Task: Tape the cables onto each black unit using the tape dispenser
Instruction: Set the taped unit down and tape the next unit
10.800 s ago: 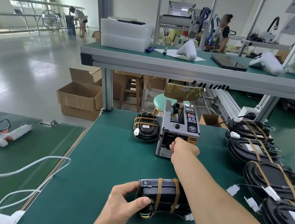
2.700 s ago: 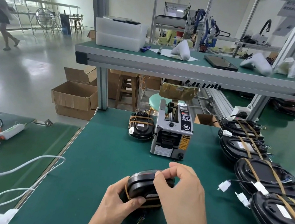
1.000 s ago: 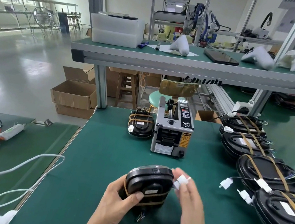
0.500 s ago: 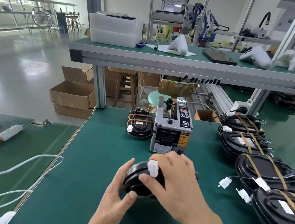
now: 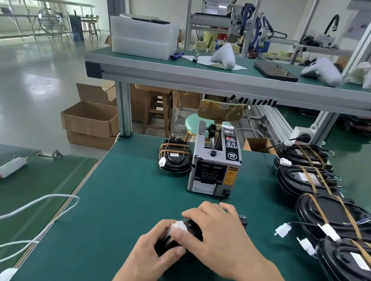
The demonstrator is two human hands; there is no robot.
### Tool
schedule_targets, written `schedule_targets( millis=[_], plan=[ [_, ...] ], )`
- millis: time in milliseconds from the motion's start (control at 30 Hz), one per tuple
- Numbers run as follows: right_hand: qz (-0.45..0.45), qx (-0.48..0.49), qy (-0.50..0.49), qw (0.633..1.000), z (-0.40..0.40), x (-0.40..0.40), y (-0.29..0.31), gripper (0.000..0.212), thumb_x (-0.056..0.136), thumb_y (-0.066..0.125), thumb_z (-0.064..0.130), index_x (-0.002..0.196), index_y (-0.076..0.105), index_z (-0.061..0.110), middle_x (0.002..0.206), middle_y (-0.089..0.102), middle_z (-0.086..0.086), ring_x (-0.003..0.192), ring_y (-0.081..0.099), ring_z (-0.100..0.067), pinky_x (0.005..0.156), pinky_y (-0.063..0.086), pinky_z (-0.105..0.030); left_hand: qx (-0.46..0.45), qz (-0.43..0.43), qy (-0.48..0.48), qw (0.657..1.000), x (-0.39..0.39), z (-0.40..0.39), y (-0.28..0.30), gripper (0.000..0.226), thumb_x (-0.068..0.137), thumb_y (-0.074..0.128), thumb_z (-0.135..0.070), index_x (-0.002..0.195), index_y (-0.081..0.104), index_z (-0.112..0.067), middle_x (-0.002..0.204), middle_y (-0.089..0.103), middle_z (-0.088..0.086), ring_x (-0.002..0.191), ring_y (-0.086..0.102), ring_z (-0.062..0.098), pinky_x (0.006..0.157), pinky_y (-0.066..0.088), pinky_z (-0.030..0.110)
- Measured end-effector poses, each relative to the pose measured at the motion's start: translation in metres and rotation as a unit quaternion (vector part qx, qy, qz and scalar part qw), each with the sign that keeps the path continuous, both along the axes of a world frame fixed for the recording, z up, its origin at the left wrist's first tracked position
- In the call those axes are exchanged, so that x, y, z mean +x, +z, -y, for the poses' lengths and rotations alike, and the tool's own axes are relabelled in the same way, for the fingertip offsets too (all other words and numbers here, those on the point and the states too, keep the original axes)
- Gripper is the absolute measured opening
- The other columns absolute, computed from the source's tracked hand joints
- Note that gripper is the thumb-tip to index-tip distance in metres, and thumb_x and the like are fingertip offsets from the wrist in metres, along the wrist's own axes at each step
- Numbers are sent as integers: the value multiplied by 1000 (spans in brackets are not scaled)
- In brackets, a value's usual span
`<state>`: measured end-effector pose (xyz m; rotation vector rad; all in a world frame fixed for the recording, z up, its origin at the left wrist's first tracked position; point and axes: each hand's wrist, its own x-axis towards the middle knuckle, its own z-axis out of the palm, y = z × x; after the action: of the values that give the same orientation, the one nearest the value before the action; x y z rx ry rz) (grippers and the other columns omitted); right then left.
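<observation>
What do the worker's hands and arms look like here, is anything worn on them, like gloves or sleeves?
Nothing is worn that shows. The left hand and the right hand are bare, with no gloves, rings or watch in view. Both forearms are uncovered as far as the picture's lower edge, so no sleeve shows. The visible fingernails are short and unpainted.

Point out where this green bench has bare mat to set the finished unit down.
Bare mat lies left of the tape dispenser, before the lone taped unit. A narrower strip runs between dispenser and the row of units; the right side is crowded.
</observation>
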<state>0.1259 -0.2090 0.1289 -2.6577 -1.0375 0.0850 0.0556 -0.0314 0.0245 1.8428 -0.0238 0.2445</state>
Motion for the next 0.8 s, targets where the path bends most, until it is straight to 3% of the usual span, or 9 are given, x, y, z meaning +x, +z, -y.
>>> schedule_targets(
  millis=[100, 167, 233, 333, 433, 500, 567, 667, 800],
  plan=[
    [-92, 146, -19, 985, -3, 10, 12, 63, 97, 23, 77, 87, 58, 24, 87, 60, 8, 97, 53, -9, 93, 44, -34, 17, -3, 11, 1000, 1, -2, -3, 54, 92, 71, -69, 135, 62, -38, 119, 77, -3, 111, 72, 20, 97, 55, 30],
    [-120, 264, -112, 951, -7, 30, 18, 56, 99, 38, 66, 85, 62, 17, 82, 67, 2, 83, 62, -11, 77, 49, -28, 24, -8, 10, 1000, 2, -3, -4, 45, 95, 72, -57, 135, 61, -38, 119, 77, -4, 113, 72, 22, 100, 56, 33],
    [-166, 341, -217, 899, -13, 61, 15, 35, 99, 55, 43, 81, 72, 18, 81, 75, 2, 69, 69, -13, 68, 51, -29, 25, -15, 8, 1000, 1, -3, -5, 42, 95, 71, -48, 135, 62, -37, 120, 77, -3, 115, 71, 24, 103, 55, 37],
    [-231, 360, -360, 829, -22, 105, -3, 21, 92, 59, 11, 86, 75, -1, 86, 77, -18, 63, 69, -19, 66, 49, -32, 17, -17, 9, 1000, -1, -3, -3, 41, 95, 71, -46, 134, 63, -36, 123, 76, -2, 118, 71, 23, 105, 54, 36],
    [-281, 383, -437, 764, -29, 131, -15, 14, 89, 63, 1, 98, 73, -2, 79, 76, -18, 64, 73, -27, 75, 62, -37, 9, -14, 20, 1000, -1, -2, -3, 45, 92, 73, -47, 134, 66, -32, 125, 74, 3, 121, 69, 25, 108, 53, 46],
    [-298, 405, -459, 733, -33, 140, -15, 15, 89, 66, -2, 104, 68, -3, 87, 75, -19, 53, 71, -25, 77, 66, -41, 10, -14, 23, 1000, -1, -2, -3, 45, 91, 73, -50, 132, 67, -34, 123, 73, 3, 118, 70, 26, 107, 53, 48],
    [-290, 422, -469, 720, -36, 145, -16, 15, 89, 67, -3, 105, 66, -4, 90, 74, -19, 43, 67, -21, 69, 66, -37, 13, -13, 27, 999, -1, -2, -3, 45, 90, 73, -50, 132, 67, -34, 122, 74, 3, 117, 70, 24, 106, 53, 46],
    [-264, 443, -490, 703, -38, 146, -19, 10, 88, 68, -2, 99, 69, 0, 84, 74, -13, 40, 66, -17, 70, 65, -38, 11, -9, 27, 1000, -2, -2, -2, 46, 90, 73, -49, 132, 66, -32, 123, 74, 2, 117, 70, 23, 106, 54, 43],
    [-284, 470, -486, 680, -43, 146, -17, 2, 87, 71, -2, 88, 70, 0, 69, 73, -11, 51, 71, -19, 76, 65, -38, 9, -15, 25, 1000, -2, -2, -1, 48, 90, 72, -51, 133, 66, -29, 124, 73, 3, 118, 70, 24, 106, 54, 43]
  ],
)
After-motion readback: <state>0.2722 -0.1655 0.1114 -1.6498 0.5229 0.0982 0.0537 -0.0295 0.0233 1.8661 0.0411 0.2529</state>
